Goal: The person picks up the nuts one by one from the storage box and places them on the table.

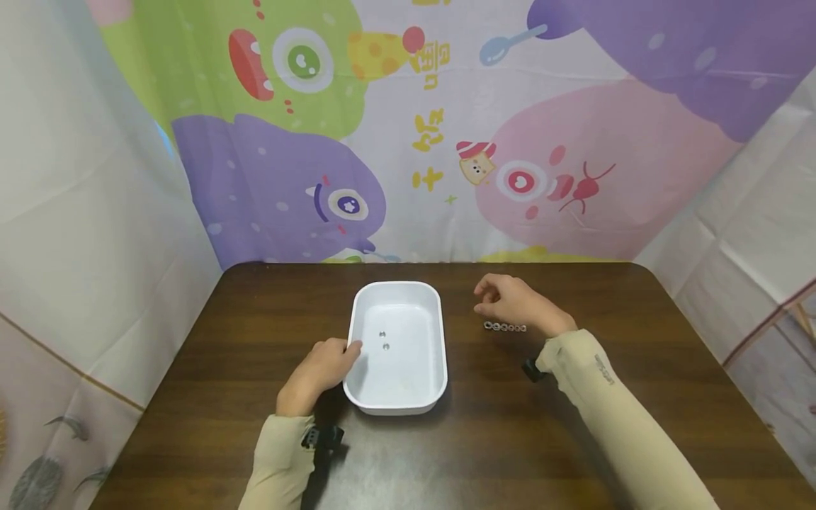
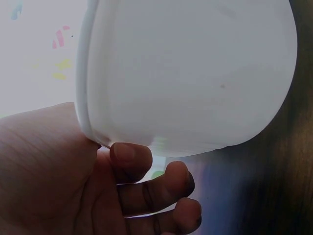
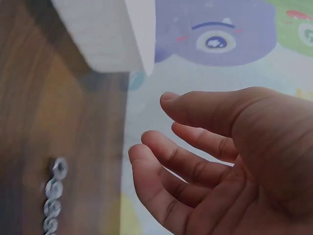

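A white rectangular plastic tray [image 1: 408, 404] stands on the table. My left hand [image 1: 328, 363] grips its left wall, thumb over the rim and fingers outside, as the left wrist view [image 2: 132, 161] shows from below. Inside the tray lie two small metal nuts [image 1: 385, 347]. To the right of the tray, several silver nuts [image 1: 504, 327] form a row on the wood, seen also as a line of nuts [image 3: 52, 208] in the right wrist view. My right hand [image 1: 513, 301] hovers near that row, fingers loosely bent, thumb apart from them, holding nothing.
The dark wooden table [image 1: 255, 312] has rounded far corners. Behind it hangs a cartoon-printed curtain [image 1: 421, 227], and pale cloth walls [image 1: 115, 212] stand at both sides. A black wrist device [image 1: 324, 437] is strapped at each sleeve.
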A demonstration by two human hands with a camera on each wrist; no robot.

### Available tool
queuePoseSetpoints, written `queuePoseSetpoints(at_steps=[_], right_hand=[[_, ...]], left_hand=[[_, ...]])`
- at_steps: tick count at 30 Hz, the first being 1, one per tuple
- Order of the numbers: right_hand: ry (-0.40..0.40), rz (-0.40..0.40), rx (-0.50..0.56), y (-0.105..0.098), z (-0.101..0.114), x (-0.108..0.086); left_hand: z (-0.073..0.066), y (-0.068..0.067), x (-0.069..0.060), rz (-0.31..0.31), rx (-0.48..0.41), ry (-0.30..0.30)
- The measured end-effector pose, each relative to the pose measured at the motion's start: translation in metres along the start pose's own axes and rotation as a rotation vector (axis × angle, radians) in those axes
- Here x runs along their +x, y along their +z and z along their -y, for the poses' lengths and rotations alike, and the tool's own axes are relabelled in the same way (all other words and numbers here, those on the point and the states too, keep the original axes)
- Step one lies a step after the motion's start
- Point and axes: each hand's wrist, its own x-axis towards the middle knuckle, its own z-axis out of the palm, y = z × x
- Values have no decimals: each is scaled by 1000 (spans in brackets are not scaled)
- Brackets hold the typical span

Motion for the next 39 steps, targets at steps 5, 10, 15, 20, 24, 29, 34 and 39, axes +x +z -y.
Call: queuePoseSetpoints(at_steps=[5,10,15,20,24,29,34,39], right_hand=[[-13,-5,-8,-2,18,8],[-26,23,11,1,35,17],[-46,37,23,7,48,28],[-54,50,25,15,59,38],[-63,68,21,21,68,44],[-74,79,18,27,76,53],[-85,81,15,31,83,61],[-87,88,23,37,86,68]], left_hand=[[0,0,1,1,-2,-4],[0,0,0,1,-2,-7],[0,0,1,-4,-4,-9],[1,1,1,0,-10,-5],[1,1,0,4,-13,-8],[0,0,0,7,-11,-17],[-1,-1,0,9,-5,-11],[0,0,0,14,0,-13]])
